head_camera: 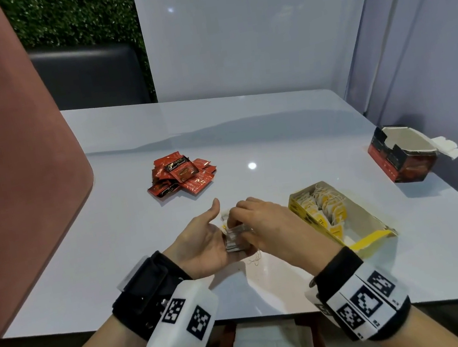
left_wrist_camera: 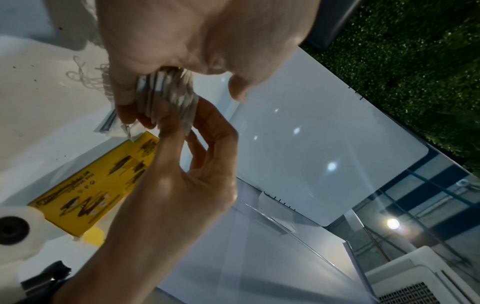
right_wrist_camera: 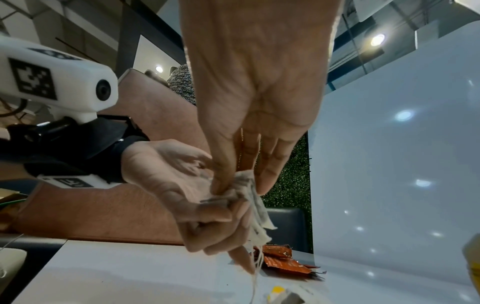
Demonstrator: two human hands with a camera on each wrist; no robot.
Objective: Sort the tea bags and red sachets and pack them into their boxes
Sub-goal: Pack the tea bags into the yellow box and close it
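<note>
A stack of tea bags [head_camera: 235, 239] stands on edge in my left hand [head_camera: 216, 236], whose fingers curl under it while the thumb sticks up. My right hand [head_camera: 242, 220] pinches the top of the same stack [right_wrist_camera: 255, 205] between thumb and fingers. Loose strings [head_camera: 255, 258] dangle below it. To the right lies the open yellow box [head_camera: 307, 215], partly filled with tagged tea bags [head_camera: 326, 206]. A pile of red sachets [head_camera: 182, 174] lies farther back on the left. The open red box [head_camera: 398, 161] stands at the far right.
Everything rests on a glossy white table [head_camera: 275, 133]. A pink padded seat back [head_camera: 14, 175] rises along the left edge. A dark chair [head_camera: 88, 78] and a white partition stand behind the table. A wall closes off the right side.
</note>
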